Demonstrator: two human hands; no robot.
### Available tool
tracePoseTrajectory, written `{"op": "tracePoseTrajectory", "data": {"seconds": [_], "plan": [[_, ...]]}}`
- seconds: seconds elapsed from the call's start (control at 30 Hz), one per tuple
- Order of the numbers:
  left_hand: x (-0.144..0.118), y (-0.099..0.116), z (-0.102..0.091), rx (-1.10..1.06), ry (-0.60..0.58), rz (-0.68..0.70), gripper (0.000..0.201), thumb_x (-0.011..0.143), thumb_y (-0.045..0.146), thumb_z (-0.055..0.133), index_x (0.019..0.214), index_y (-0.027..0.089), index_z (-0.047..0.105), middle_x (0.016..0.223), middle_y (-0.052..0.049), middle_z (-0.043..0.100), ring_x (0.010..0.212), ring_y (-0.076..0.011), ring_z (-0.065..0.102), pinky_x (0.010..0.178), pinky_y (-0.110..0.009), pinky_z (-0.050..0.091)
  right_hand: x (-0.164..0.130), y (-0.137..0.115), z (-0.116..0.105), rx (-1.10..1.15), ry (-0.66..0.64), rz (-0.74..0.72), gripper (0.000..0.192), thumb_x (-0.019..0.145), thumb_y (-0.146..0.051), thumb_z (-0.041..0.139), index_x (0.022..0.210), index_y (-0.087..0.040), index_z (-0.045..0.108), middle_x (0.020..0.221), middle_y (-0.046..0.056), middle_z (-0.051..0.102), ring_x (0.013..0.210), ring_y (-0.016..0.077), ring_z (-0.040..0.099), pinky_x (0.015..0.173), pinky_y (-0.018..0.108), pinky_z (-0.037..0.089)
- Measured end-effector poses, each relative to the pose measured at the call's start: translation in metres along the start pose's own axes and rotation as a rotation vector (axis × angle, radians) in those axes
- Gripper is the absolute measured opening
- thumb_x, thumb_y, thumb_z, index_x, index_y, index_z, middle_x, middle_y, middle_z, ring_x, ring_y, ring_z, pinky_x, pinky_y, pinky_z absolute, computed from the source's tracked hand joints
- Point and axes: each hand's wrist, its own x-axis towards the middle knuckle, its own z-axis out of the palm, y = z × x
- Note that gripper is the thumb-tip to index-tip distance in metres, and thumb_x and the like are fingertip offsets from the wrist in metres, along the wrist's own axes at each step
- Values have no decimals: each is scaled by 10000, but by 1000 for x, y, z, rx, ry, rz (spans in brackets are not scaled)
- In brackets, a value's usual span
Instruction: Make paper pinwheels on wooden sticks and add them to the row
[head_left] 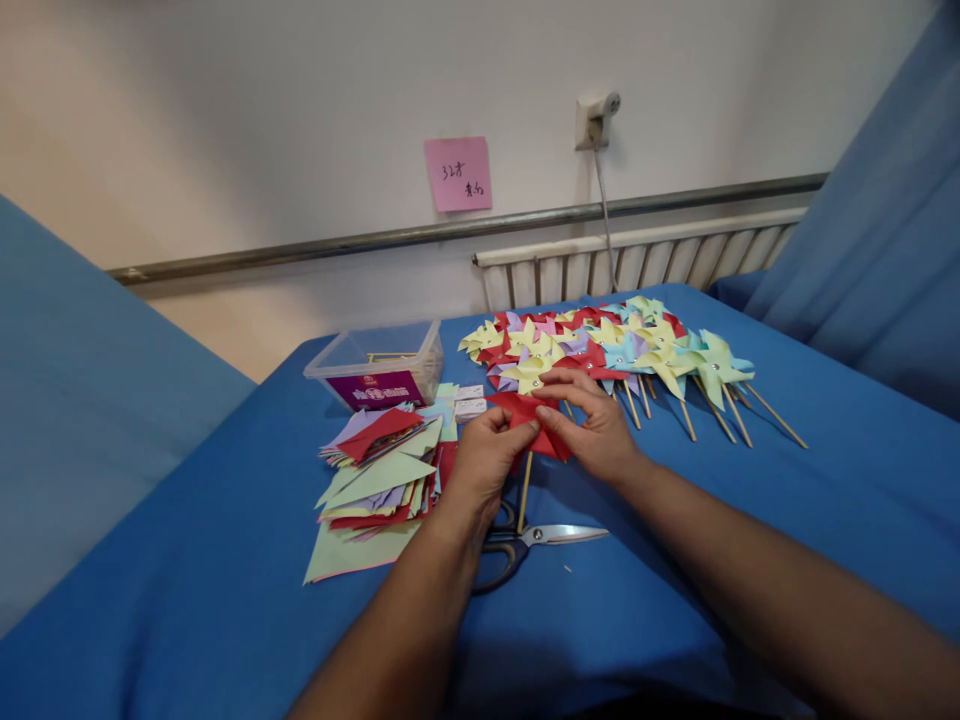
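1. Left hand [486, 455] pinching the left edge of a red paper pinwheel [529, 412], fingers pressed together on the paper.
2. Right hand [592, 420] gripping the right side of the same red pinwheel, fingers curled over its top and thumb beneath.
3. Red pinwheel held just above the blue bench [750, 540], right in front of the heap of finished pinwheels [622, 350], with its wooden stick [525, 490] hanging down between the two hands.
4. Scissors [525, 545] lying flat on the bench just below the stick's lower end, blades pointing right, handles partly hidden under the left wrist.
5. Stack of cut coloured paper sheets [375, 475] left of the scissors.
6. Clear plastic box [379, 365] behind the paper stack, farther from the scissors.
7. Pink note [458, 173] on the wall, well above the box.
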Motion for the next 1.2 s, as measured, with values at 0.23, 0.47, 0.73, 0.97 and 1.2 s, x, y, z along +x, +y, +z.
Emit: {"op": "tracePoseTrajectory", "data": {"seconds": [0.23, 0.47, 0.73, 0.97, 1.2], "plan": [[2, -1, 0, -27, 0, -9, 330, 491, 285, 858, 734, 138, 690, 636, -6, 649, 531, -105, 548, 516, -206, 381, -2, -3, 2, 15, -16, -7, 120, 865, -271, 646, 925, -286, 750, 1104, 59, 651, 1055, 218, 611, 964, 427, 471], [1, 3, 0, -162, -26, -42, 254, 550, 227, 832, 737, 137, 685, 633, -10, 662, 542, -110, 581, 569, -224, 449, -2, -2, 1, 148, 57, 140, 308, 850, -350, 666, 1144, -264, 632, 1230, 90, 605, 1118, 235, 591, 935, 407, 485], [3, 7, -2, -328, -38, -42, 229, 576, 147, 796, 783, 105, 709, 682, -38, 699, 613, -121, 623, 618, -219, 484, -6, -6, 3, -125, -183, -69, 566, 761, -347, 761, 1255, -256, 500, 1207, 102, 570, 1103, 267, 562, 957, 456, 470], [1, 7, -1, -370, -36, -45, 227, 568, 125, 797, 777, 103, 709, 707, -38, 709, 636, -117, 631, 677, -227, 492, -4, -5, 3, -162, -157, -128, 399, 839, -306, 690, 1198, -249, 524, 1152, 104, 596, 991, 244, 596, 887, 420, 501], [1, 6, -1, -365, -3, -59, 221, 566, 114, 789, 769, 95, 705, 692, -30, 704, 611, -108, 618, 621, -212, 473, -4, -4, 3, -204, -161, -198, 423, 830, -325, 703, 1202, -233, 524, 1121, 100, 620, 1046, 262, 593, 896, 430, 505]]}}
